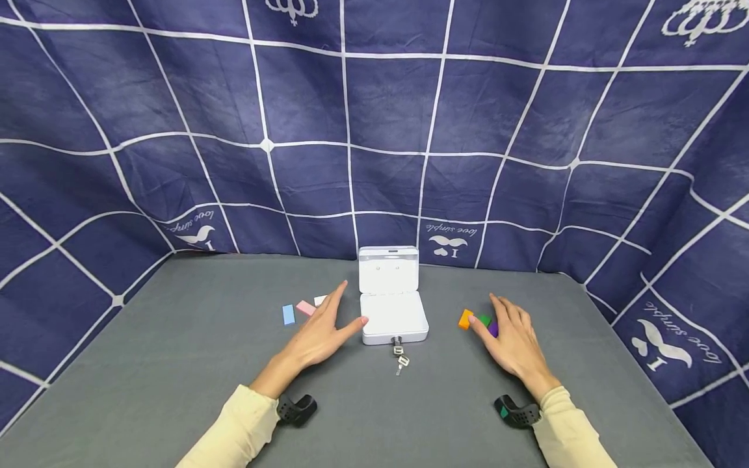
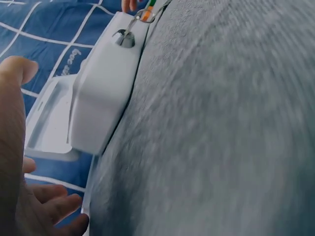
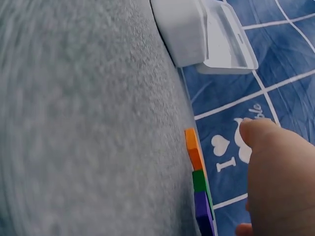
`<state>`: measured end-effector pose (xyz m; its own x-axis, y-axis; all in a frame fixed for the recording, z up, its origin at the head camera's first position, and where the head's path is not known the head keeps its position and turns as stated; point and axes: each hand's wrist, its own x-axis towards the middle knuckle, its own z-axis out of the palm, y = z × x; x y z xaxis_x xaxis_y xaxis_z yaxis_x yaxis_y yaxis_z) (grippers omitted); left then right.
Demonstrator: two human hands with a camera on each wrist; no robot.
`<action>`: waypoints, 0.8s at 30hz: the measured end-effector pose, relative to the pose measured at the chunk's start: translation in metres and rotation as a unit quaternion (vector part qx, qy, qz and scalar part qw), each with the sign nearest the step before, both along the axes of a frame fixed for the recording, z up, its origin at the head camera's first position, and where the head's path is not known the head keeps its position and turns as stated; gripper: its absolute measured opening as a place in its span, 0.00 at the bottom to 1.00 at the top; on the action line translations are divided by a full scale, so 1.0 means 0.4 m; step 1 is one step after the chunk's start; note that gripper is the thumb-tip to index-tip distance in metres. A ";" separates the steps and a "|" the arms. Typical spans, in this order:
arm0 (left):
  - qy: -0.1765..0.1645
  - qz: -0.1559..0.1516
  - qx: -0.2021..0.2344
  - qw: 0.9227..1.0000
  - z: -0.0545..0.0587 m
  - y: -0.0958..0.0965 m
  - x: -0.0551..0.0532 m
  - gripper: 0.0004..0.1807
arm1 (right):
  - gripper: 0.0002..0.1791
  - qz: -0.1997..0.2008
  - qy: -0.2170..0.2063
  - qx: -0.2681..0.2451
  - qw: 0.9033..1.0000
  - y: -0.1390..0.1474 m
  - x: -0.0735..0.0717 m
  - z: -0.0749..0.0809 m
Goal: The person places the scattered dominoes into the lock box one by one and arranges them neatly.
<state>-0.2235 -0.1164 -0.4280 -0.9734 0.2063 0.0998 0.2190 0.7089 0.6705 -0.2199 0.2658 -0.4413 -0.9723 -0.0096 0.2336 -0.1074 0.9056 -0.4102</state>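
A white lock box (image 1: 394, 315) stands in the middle of the table with its lid raised. Keys (image 1: 400, 359) hang from the lock on its front. My left hand (image 1: 318, 335) is just left of the box, fingers spread and holding nothing. Close to its fingers lie a blue block (image 1: 289, 314), a pink block (image 1: 305, 307) and a partly hidden white block (image 1: 319, 300). On the right, my right hand (image 1: 515, 341) hovers with loose fingers by an orange block (image 3: 193, 147), a green block (image 3: 199, 181) and a purple block (image 3: 203, 212). Its thumb appears near the orange block.
A grey cloth (image 1: 351, 416) covers the table. Behind and beside it hangs a blue curtain (image 1: 386, 175) with white lines. Each wrist wears a black band, the left band (image 1: 297, 411) and the right band (image 1: 516, 412).
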 end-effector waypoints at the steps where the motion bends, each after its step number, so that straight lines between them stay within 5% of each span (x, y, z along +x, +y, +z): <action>1: -0.002 -0.003 -0.001 1.000 0.000 0.008 -0.001 0.54 | 0.46 0.001 0.002 -0.002 1.000 0.003 0.000 0.000; 14: -0.019 -0.016 -0.013 1.000 -0.022 0.074 -0.024 0.64 | 0.49 0.003 0.041 -0.007 0.999 0.024 0.009 -0.020; 24: 0.019 -0.035 -0.048 0.998 -0.053 0.067 -0.033 0.64 | 0.39 0.008 0.069 0.028 0.997 0.031 0.009 -0.041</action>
<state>-0.2367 -0.0898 -0.4492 -0.9520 0.2845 0.1129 0.2946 0.7511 0.5908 -0.2162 0.2782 -0.4575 -0.9308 -0.0407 0.3633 -0.1730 0.9245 -0.3396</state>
